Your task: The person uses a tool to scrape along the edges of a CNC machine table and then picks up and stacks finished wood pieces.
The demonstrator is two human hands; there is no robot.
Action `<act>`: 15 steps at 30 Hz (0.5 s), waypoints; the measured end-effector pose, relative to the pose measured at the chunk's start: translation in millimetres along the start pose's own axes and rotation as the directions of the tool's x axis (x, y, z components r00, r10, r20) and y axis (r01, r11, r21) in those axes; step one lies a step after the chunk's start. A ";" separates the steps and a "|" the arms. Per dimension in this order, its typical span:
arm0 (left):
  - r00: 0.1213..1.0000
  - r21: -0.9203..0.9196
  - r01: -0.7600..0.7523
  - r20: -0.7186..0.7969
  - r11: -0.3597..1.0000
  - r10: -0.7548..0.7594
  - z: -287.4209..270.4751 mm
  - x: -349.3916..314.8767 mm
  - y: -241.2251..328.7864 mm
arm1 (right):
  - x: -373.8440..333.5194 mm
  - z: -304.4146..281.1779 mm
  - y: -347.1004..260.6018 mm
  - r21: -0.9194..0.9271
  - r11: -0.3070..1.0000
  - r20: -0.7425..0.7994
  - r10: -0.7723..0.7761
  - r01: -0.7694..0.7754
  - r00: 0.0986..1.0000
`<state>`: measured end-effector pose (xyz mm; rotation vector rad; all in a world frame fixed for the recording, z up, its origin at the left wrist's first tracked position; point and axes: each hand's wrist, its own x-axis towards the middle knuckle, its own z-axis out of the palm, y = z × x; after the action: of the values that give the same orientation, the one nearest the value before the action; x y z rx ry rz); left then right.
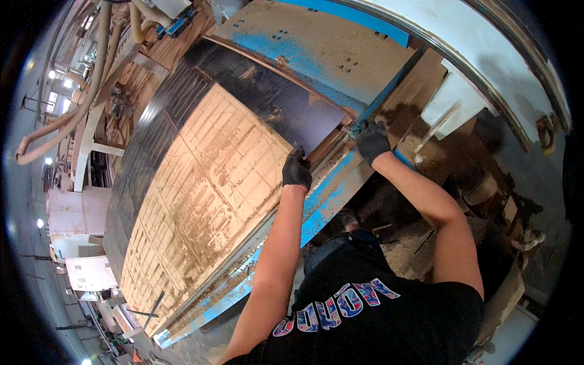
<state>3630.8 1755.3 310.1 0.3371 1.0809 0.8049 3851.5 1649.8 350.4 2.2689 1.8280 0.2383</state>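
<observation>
A large light wooden panel, scored with lines and strewn with sawdust, lies on the dark bed of a big machine. My left hand, in a black glove, is closed at the panel's near right corner, with the fingertips bent over its edge. To the right, my black-gloved right hand is closed at the corner of the bed, beside a small metal fitting. Its fingers curl downward, and what they hold is hidden under the glove.
A sawdust-covered blue rail runs along the bed's near side. Beyond the bed is a dusty blue machine deck. A white bin-like part stands at right. Thick hoses hang at upper left. Wood scraps litter the floor.
</observation>
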 end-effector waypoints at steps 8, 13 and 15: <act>1.000 0.016 -0.020 0.011 1.000 0.020 -0.9 -6.6 1.0 | -3.1 21.2 -1.9 -0.016 0.999 -0.264 -0.046 0.043 0.963; 0.999 -0.007 -0.021 0.049 1.000 0.021 -5.0 -4.6 0.5 | 4.2 19.4 -9.5 0.178 0.982 -0.053 0.074 -0.063 0.996; 0.999 -0.008 -0.023 0.038 1.000 0.023 -1.9 -7.1 -0.6 | 5.8 18.2 -4.8 0.216 0.974 0.007 0.067 -0.067 0.998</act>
<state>3627.7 1749.5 313.5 0.3575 1.0399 0.8204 3852.9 1655.2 331.5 2.4775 1.8606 0.0523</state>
